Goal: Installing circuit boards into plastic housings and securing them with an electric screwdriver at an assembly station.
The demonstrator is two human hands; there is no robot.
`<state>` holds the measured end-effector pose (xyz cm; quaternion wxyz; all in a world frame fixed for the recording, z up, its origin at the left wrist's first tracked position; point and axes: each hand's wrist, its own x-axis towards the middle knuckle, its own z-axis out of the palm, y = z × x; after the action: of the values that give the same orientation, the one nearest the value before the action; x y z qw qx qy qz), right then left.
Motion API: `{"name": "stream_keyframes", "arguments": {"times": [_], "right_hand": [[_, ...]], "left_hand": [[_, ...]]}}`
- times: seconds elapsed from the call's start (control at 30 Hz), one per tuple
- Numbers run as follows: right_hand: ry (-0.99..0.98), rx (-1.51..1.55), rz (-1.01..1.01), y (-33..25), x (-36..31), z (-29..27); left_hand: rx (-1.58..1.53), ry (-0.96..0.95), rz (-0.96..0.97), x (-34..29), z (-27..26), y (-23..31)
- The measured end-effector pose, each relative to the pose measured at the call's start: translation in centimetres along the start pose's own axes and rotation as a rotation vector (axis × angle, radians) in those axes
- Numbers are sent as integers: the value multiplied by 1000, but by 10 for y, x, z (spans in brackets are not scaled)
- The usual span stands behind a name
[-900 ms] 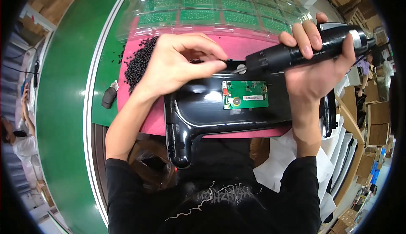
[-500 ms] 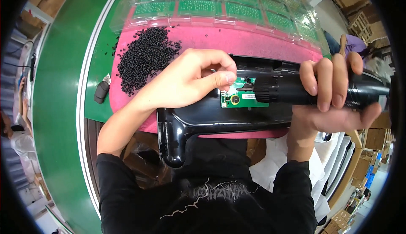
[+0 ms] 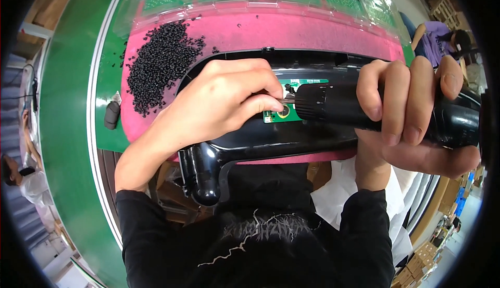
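My right hand (image 3: 403, 103) is wrapped round a black electric screwdriver (image 3: 333, 103), which lies nearly level with its bit pointing left. My left hand (image 3: 229, 92) pinches thumb and forefinger together at the tip of the bit; whatever sits between the fingertips is hidden. Below both hands a green circuit board (image 3: 270, 117) lies inside a glossy black plastic housing (image 3: 245, 150). A few small black screws (image 3: 290, 88) show beside the bit, over the board. Up and to the left, a heap of small black screws (image 3: 161, 64) is spread out.
The housing rests on a pink mat (image 3: 229, 30) over a green table (image 3: 67, 132). Clear plastic trays (image 3: 291, 9) with green boards stand along the far side. A small dark grey object (image 3: 111, 115) lies left of the mat. Other people are in the background on both sides.
The screwdriver has come left, and my left fingertips now meet its bit, where they were apart just above it. The whole view has shifted a little.
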<state>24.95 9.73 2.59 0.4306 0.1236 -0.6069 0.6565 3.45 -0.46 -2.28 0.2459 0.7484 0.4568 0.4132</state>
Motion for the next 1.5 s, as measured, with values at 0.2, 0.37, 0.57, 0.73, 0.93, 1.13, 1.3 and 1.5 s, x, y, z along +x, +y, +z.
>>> {"name": "stream_keyframes", "arguments": {"times": [0.2, 0.37, 0.57, 0.73, 0.93, 1.13, 1.3, 1.5], "right_hand": [[91, 152, -98, 12, 1, 4], [127, 222, -167, 23, -2, 13], [83, 183, -192, 24, -3, 10], [-22, -49, 14, -17, 3, -25], [32, -211, 114, -8, 6, -31], [92, -228, 126, 9, 3, -26], [137, -202, 171, 6, 4, -25], [148, -199, 178, 13, 2, -20]], "left_hand": [[-229, -104, -122, -1, -6, 1], [-217, -75, -97, 1, -5, 0], [28, 136, 67, 1, -3, 6], [67, 142, 2, 1, -7, -1], [66, -56, 98, 1, 1, -2], [173, -174, 31, -4, 0, -4], [171, -191, -38, -5, 1, -3], [173, -178, -61, -5, 0, 0]]}}
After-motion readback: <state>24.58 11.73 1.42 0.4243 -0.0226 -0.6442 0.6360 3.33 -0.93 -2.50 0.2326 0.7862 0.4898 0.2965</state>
